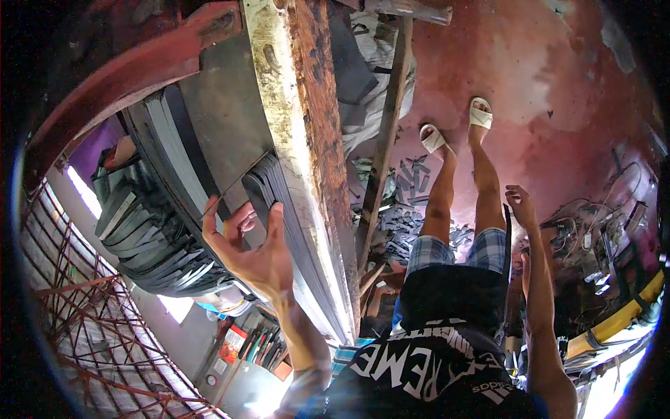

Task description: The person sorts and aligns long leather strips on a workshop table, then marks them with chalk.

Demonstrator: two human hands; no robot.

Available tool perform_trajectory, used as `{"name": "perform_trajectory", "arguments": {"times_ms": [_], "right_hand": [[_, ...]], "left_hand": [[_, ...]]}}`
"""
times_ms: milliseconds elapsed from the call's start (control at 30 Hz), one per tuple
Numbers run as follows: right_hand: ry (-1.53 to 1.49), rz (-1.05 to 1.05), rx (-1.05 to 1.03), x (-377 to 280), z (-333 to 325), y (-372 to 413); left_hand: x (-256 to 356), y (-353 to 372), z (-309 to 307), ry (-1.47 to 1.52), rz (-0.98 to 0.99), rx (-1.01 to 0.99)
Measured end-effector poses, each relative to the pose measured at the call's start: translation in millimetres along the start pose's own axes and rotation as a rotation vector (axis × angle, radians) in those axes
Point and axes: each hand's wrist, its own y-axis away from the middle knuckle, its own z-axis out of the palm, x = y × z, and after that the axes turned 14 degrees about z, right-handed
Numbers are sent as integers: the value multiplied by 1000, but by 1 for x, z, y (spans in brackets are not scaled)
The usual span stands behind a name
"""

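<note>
My left hand (262, 262) is raised beside a stack of flat dark strips (269, 185) with rounded ends. A thin rubber band (239, 176) runs taut from its hooked index finger to the end of that stack. The thumb lies close to the strips and the other fingers are bent. Lower down on the right, my right hand (520, 204) hangs near my leg with fingers loosely curved and apart. A long narrow dark strip (508, 244) passes close beside it; I see no clear grip on it.
A wooden beam (314, 133) edges the work surface (223, 91). Bundled dark strips (153, 223) hang or lie to the left. Dark scraps (412, 185) litter the red floor (502, 63) near my feet. Cables and bits (597, 227) lie on the right. Part of another person (377, 297) shows below the beam.
</note>
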Motion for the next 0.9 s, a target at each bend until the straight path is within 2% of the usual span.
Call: {"name": "perform_trajectory", "arguments": {"times_ms": [200,267,400,833,900], "right_hand": [[18,-2,-18,-5,-6,1],[-1,-49,-30,-4,-5,-1],[-14,12,13,-10,-5,1],[23,6,20,11,-5,-5],[5,-4,14,11,-4,-6]], "left_hand": [[-6,4,2,106,8,13],[-6,4,0,91,4,4],[-2,-2,1,2,0,-11],[0,-8,11,57,23,39],[-4,-8,12,-84,134,5]]}}
